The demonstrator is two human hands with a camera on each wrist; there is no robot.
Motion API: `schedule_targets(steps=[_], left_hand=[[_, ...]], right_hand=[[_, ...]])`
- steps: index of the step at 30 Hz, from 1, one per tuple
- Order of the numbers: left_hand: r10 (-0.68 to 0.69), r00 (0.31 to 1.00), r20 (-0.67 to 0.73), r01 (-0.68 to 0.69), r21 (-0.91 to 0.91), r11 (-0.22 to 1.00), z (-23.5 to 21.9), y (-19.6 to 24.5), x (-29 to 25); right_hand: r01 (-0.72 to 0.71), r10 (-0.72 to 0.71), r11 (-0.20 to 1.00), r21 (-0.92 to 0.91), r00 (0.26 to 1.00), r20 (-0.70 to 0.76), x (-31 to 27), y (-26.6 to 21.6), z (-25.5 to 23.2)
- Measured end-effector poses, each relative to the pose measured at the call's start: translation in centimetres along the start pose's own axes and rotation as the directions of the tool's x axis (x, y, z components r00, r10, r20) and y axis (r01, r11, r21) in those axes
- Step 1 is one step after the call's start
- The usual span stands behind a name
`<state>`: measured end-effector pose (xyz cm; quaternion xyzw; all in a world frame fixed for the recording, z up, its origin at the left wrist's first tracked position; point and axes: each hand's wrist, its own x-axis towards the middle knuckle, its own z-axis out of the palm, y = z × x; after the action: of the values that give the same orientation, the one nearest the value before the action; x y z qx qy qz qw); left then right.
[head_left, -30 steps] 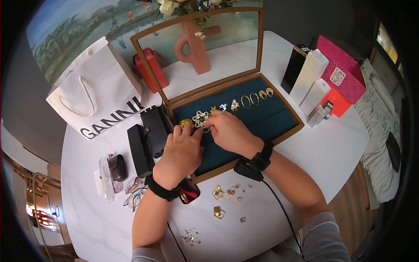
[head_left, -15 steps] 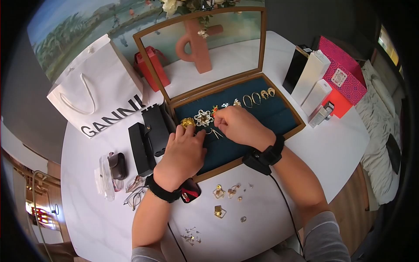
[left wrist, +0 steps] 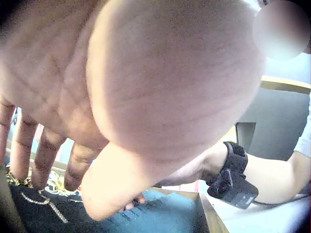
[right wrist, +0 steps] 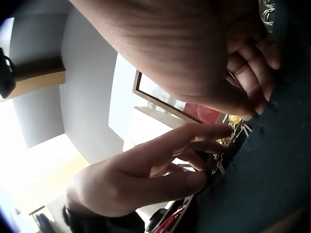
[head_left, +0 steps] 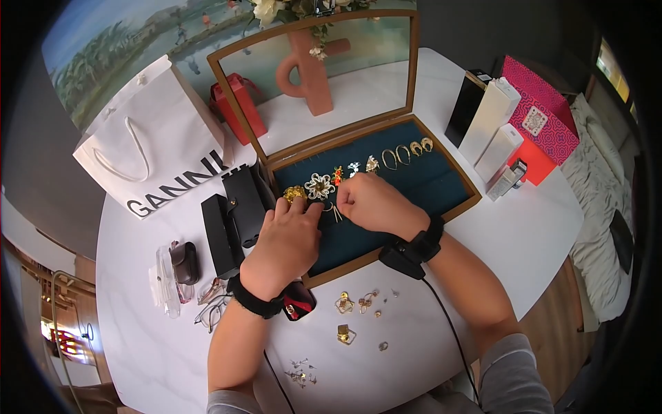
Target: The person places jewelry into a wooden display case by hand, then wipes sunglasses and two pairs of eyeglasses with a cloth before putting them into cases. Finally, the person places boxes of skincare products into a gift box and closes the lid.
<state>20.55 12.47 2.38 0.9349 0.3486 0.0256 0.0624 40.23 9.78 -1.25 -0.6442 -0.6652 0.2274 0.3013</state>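
Observation:
In the head view, an open jewelry case (head_left: 460,212) with dark teal lining holds a row of jewelry. My left hand (head_left: 284,238) rests over the case's left end, its relaxed fingertips at a bunchy gold piece (head_left: 295,194). Beside them sits a white-petaled flower brooch (head_left: 319,186). Just below it lies a slim earring with two thin dangling strands (head_left: 335,212), seen as a sparkling strand (left wrist: 58,212) in the left wrist view. My right hand (head_left: 383,205) is right of that earring. Its bent fingers touch the lining in the right wrist view, with nothing visible between them.
Further right in the row are gold hoops (head_left: 396,158). Loose earrings (head_left: 346,335) and small studs (head_left: 301,376) lie on the white table in front. Left are black cases (head_left: 222,234), eyeglasses (head_left: 212,312) and a paper bag (head_left: 148,138). Boxes (head_left: 491,119) stand right.
My right hand has drawn back rightward from beside the flower brooch, and the earring with thin strands now shows below it. My left hand has stayed nearly in place.

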Motion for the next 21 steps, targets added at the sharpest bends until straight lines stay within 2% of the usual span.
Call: schedule_targets(steps=[5,8,10,12,14,19,21], left_hand=[[0.012,1.0,0.012,-0.012,0.004,1.0,0.0,-0.2,0.1],[0.029,1.0,-0.008,-0.029,-0.004,1.0,0.0,-0.6,0.0],[0.079,0.995,-0.068,-0.084,-0.073,0.994,-0.7,-1.2,-0.1],[0.073,0.993,-0.093,-0.082,-0.104,0.991,-1.6,-1.9,0.1],[0.058,0.987,-0.148,-0.086,-0.193,0.977,-2.6,-2.4,-0.2],[0.086,0.988,-0.129,-0.112,-0.208,0.972,-1.9,-3.3,-0.5],[0.116,0.987,-0.111,-0.136,-0.193,0.972,-1.6,-3.3,-0.6]], right_hand=[[-0.001,0.001,1.0,0.002,1.0,-0.012,0.0,-0.1,0.2],[-0.022,0.021,1.0,-0.008,0.999,-0.045,0.0,-0.1,0.0],[-0.027,0.027,1.0,0.003,0.998,-0.061,0.1,0.0,-0.1],[0.039,-0.041,0.999,-0.016,0.985,-0.165,0.1,0.0,-0.1],[0.029,-0.028,1.0,0.005,0.988,-0.152,0.1,-0.4,-0.5],[0.033,-0.025,0.997,0.07,0.993,-0.112,-0.3,-1.3,-0.1],[0.283,-0.281,0.958,0.049,0.959,-0.049,-0.5,-1.0,1.2]])
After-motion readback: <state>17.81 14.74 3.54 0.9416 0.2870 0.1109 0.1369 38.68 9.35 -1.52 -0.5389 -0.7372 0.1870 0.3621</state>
